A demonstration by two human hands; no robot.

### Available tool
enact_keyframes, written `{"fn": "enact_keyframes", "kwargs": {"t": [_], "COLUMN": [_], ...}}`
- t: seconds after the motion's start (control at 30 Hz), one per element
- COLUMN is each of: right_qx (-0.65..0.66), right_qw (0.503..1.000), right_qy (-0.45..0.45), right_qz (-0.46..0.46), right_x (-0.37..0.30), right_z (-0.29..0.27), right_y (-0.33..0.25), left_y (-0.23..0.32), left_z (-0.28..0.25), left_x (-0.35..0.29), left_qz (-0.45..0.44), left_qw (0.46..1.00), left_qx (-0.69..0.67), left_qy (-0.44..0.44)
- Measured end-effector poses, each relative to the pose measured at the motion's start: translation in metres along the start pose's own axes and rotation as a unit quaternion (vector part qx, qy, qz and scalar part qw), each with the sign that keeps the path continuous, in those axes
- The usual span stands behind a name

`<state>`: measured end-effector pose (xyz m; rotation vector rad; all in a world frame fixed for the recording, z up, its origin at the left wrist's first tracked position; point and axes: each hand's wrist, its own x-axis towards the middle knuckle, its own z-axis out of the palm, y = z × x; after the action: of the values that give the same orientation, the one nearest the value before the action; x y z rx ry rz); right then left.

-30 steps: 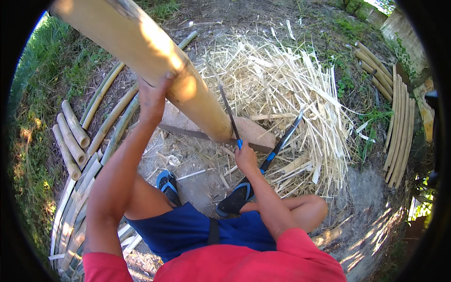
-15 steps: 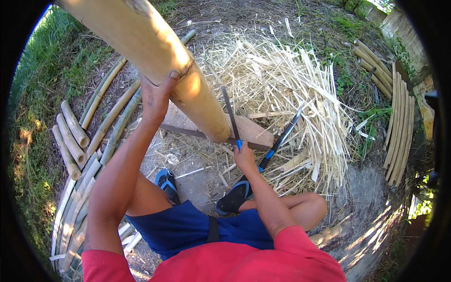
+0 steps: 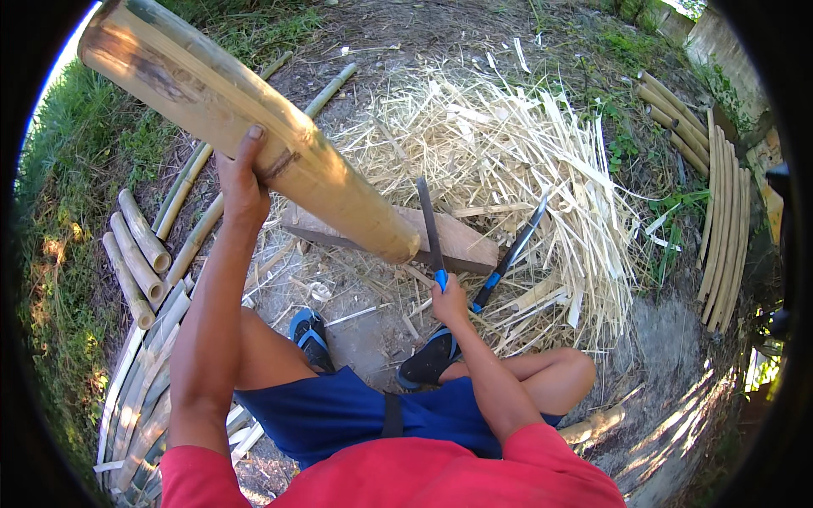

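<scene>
My left hand point(image 3: 244, 182) grips a thick bamboo pole point(image 3: 279, 152) from its left side, thumb on top. The pole slants from the upper left down to the middle, its lower end over a wooden block point(image 3: 461, 240) on the ground. In my right hand point(image 3: 449, 298) is a knife point(image 3: 430, 222) with a blue handle and a dark, straight blade pointing away from me. The blade stands beside the pole's lower end, apart from it. Just right of that hand lies a second blade with a black and blue handle point(image 3: 491, 288), untouched on the shavings.
A heap of pale bamboo shavings point(image 3: 508, 161) spreads beyond the block. Short bamboo pieces point(image 3: 135, 245) and split strips point(image 3: 144, 381) lie at left. More bamboo lengths point(image 3: 724, 229) are stacked at right near a wall. My sandalled feet point(image 3: 428, 357) rest close to the block.
The bamboo pole has tilted over to the left, its upper end now lower and in view. My left hand moved left with it; the right hand and knife shifted slightly right and nearer.
</scene>
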<state>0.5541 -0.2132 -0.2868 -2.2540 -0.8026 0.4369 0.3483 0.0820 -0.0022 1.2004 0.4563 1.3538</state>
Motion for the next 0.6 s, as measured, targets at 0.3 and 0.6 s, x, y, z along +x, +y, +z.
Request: {"fn": "enact_keyframes", "kwargs": {"t": [0.3, 0.6], "right_qx": [-0.041, -0.027], "right_qw": [0.997, 0.997], "right_qy": [-0.035, 0.000], "right_qz": [0.047, -0.073], "right_x": [-0.001, -0.007], "right_z": [-0.068, -0.075], "right_y": [-0.053, -0.108], "left_y": [-0.006, -0.005], "left_z": [0.028, 0.052], "left_x": [0.002, -0.015], "left_qz": [0.029, 0.044], "left_qw": [0.999, 0.998], "left_qx": [0.019, 0.032], "left_qy": [-0.026, -0.045]}}
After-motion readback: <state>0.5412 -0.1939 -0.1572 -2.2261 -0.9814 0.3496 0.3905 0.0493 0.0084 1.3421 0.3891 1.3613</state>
